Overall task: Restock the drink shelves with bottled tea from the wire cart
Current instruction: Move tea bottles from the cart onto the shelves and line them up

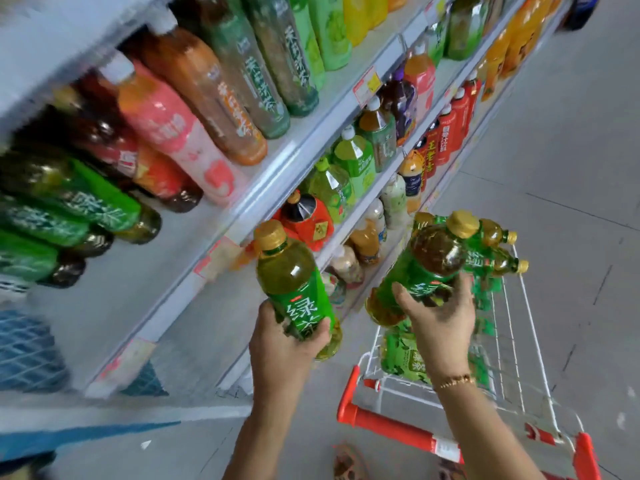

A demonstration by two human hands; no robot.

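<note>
While both hands are raised in the lower centre of the frame, we log one bottle of green tea in each. The left hand (284, 344) grips the left bottle (291, 282) round its lower half, fingers and thumb curled over the label. This bottle stands nearly upright. It has a gold screw cap, clear plastic showing yellow-green liquid at the shoulder, and a bright green wrap with large white characters.

The right hand (443, 327) grips the right bottle (415, 271) round its body from beneath, thumb over the label. This bottle is of the same kind but tilted, cap toward the upper right, and its liquid reads darker amber at the shoulder. A gold bracelet (453, 380) sits on that wrist.

Both bottles are held in the air between the shelves (277, 188), which run diagonally across the left and top, and the wire cart (519, 341) at lower right. More gold-capped bottles (498, 233) lie just behind the right bottle, over the cart basket. We also note the cart's red handle (391, 424).
</note>
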